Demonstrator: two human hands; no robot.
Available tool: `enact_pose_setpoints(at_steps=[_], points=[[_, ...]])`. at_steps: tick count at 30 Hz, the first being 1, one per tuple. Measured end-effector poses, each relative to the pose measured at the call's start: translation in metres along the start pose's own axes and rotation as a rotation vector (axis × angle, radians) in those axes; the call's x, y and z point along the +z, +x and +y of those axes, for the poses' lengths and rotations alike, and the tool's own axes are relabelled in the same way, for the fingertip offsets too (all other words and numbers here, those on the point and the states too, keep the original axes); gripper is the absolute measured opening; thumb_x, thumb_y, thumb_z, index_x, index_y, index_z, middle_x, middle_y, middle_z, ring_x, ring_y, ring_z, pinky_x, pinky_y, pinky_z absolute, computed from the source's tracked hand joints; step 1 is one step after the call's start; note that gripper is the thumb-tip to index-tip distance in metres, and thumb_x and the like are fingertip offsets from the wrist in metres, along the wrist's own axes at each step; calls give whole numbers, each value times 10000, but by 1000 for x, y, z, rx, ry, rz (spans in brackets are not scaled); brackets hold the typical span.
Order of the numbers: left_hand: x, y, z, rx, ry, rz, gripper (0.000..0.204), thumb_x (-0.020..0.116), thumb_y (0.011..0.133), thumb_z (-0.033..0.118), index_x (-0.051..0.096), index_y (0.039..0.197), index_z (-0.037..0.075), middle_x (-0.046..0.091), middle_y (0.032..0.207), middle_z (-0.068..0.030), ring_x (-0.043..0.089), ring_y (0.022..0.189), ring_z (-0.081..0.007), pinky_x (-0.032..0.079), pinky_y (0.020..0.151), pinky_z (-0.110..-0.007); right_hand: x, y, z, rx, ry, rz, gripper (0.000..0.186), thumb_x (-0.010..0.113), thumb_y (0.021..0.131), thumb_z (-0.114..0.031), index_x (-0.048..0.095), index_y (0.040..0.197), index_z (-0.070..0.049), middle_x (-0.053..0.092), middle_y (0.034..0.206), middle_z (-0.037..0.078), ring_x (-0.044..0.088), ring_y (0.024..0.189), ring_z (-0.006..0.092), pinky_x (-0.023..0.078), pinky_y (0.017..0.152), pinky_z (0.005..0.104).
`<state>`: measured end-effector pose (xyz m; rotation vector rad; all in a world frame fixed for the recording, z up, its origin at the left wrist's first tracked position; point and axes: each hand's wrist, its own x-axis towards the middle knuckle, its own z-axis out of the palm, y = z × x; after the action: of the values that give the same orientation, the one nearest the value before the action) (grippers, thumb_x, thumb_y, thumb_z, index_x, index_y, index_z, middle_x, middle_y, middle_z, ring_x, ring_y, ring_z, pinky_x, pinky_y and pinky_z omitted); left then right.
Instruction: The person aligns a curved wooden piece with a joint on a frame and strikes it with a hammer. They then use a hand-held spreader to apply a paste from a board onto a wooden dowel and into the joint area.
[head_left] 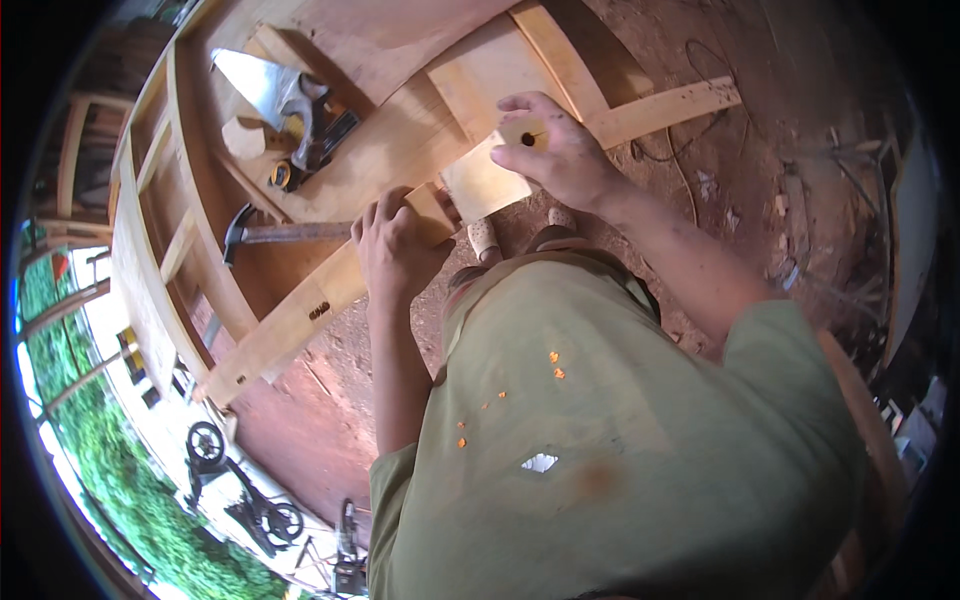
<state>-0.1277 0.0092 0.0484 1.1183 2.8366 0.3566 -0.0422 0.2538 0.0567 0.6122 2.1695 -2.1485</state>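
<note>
My left hand [393,245] is closed over the end of a long, light wooden board [300,300], which slants down to the left and has dark marks on its face. My right hand [560,155] grips a short pale wooden block [487,180]. A dark round spot or hole shows on the part of this block between the fingers and thumb. The block's lower end is close to the board's end by my left hand; whether they touch, I cannot tell. A hammer [295,232] lies just left of my left hand, its head farthest away.
On the wooden worktop [410,130] at the upper left lie a handsaw [262,85], a tape measure [285,176] and a wood offcut [250,138]. Joined boards [660,112] stick out past my right hand. A slatted wooden frame [180,200] curves along the left. Reddish ground lies below.
</note>
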Motion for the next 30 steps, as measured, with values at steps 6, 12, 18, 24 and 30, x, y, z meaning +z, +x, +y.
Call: enact_pose_setpoints(at_steps=[6,12,18,24,30], points=[[5,2,4,-18,73,-68,442,926,527,233,677,835,35,629,1275,-71,573,1179,-303,426,986,-468,4,8,21,-163,164,67,631,645,975,-269,393,1492,-11,533,1284,179,472,1279,210,361,1110,339],[-3,-1,-29,139,-54,-4,534,934,594,287,689,973,1,616,1327,-81,567,1198,-313,438,995,-470,-5,3,30,-111,263,26,566,547,1029,-319,419,1490,-17,558,1382,153,536,1235,226,385,1094,351],[-18,8,-253,-964,-172,-13,663,803,833,473,633,1172,-70,705,967,-199,688,787,-242,566,717,-334,-18,-19,18,-158,600,559,263,638,977,-178,627,1210,-56,681,1013,39,640,905,113,530,805,297],[20,32,-259,-1028,-768,-107,337,814,810,245,618,894,-16,629,750,-98,626,559,-213,531,473,-341,-33,-42,18,-286,705,725,145,633,989,-144,676,1103,-66,660,833,3,622,778,112,508,727,284],[0,23,-217,-610,-1632,684,217,581,789,-42,461,671,94,439,686,27,484,598,-107,403,502,-268,-17,-80,10,-476,665,1030,110,602,980,-91,654,1077,-78,654,833,12,608,756,126,499,731,289]])
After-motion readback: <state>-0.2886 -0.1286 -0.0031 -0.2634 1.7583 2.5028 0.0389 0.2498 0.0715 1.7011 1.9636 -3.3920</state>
